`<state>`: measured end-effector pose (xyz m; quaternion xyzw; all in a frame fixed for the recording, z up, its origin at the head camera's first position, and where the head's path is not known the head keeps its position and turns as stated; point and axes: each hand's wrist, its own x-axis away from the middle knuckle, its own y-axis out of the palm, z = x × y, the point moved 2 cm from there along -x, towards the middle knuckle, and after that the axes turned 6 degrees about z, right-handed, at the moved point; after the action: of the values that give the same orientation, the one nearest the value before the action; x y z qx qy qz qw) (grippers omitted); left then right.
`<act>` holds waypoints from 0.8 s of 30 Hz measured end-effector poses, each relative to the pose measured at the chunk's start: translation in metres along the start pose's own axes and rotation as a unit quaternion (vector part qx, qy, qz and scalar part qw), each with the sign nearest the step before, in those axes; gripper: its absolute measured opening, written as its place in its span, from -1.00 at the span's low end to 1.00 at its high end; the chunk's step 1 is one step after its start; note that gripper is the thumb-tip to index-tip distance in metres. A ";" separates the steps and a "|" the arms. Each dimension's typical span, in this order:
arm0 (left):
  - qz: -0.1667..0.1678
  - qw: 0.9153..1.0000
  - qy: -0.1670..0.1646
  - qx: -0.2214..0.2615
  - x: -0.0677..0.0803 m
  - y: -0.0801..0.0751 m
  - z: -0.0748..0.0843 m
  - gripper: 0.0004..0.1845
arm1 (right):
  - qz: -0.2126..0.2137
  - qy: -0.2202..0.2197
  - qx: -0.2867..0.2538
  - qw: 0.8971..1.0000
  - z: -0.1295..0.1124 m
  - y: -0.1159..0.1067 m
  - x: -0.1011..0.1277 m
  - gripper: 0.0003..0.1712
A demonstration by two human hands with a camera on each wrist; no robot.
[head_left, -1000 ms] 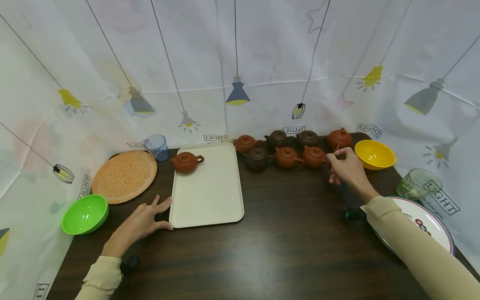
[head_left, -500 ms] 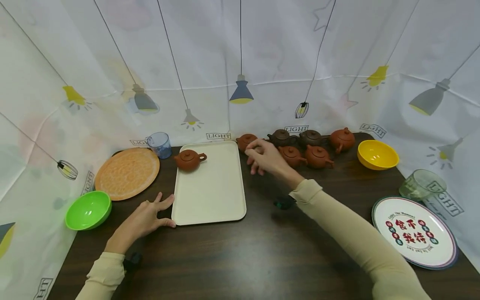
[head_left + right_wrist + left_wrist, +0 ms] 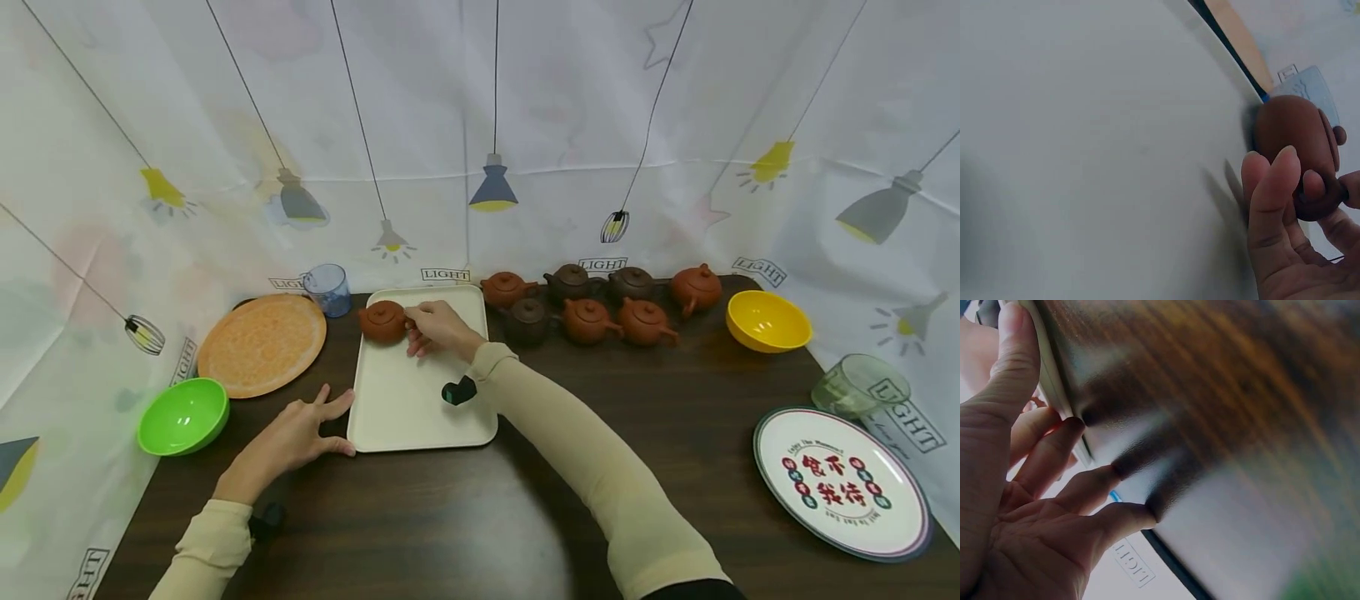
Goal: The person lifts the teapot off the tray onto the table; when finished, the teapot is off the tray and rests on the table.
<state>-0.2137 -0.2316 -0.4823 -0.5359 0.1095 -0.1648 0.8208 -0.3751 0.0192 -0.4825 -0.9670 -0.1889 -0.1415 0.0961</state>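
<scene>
A reddish-brown clay teapot [image 3: 383, 322] stands at the far left corner of a cream tray [image 3: 420, 408]. My right hand [image 3: 441, 329] pinches its ring handle; in the right wrist view a fingertip shows through the handle of the teapot [image 3: 1294, 128]. My left hand [image 3: 292, 433] touches the tray's left edge near the front corner, thumb and fingers spread. In the left wrist view the thumb lies along the tray rim [image 3: 1054, 369], and several fingertips of the left hand [image 3: 1054, 506] rest on the dark table.
Right of the tray stand several red and dark brown teapots [image 3: 588, 321]. At the right are a yellow bowl [image 3: 768, 323], a glass [image 3: 858, 387] and a printed plate [image 3: 840, 542]. Leftward are a blue cup [image 3: 327, 290], a round orange mat [image 3: 262, 346] and a green bowl [image 3: 182, 417].
My right hand has moved left from the teapots at the right, across the table, to the handle of the teapot on the tray. The left hand has stayed at the tray's edge.
</scene>
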 end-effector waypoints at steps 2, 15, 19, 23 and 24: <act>0.007 1.000 0.001 -0.002 -0.001 0.001 0.001 -0.02 | 0.004 -0.017 0.006 1.000 0.002 0.003 0.000 -0.50; -0.013 1.000 -0.010 0.003 0.001 0.008 0.004 -0.01 | 0.030 -0.070 0.012 0.997 -0.010 -0.034 0.048 -0.44; -0.006 1.000 -0.009 0.006 0.002 0.006 0.005 0.00 | 0.068 -0.096 0.000 0.993 -0.020 -0.086 0.095 -0.46; 0.002 1.000 -0.002 0.008 0.003 0.003 0.005 0.01 | 0.136 -0.113 -0.019 0.984 -0.014 -0.154 0.152 -0.44; 0.005 1.000 -0.001 0.005 0.003 0.002 0.005 0.01 | 0.157 -0.118 -0.025 0.980 -0.011 -0.171 0.166 -0.42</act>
<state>-0.2092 -0.2282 -0.4820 -0.5310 0.1105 -0.1610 0.8246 -0.2969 0.2284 -0.3981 -0.9966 -0.0413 -0.0144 0.0701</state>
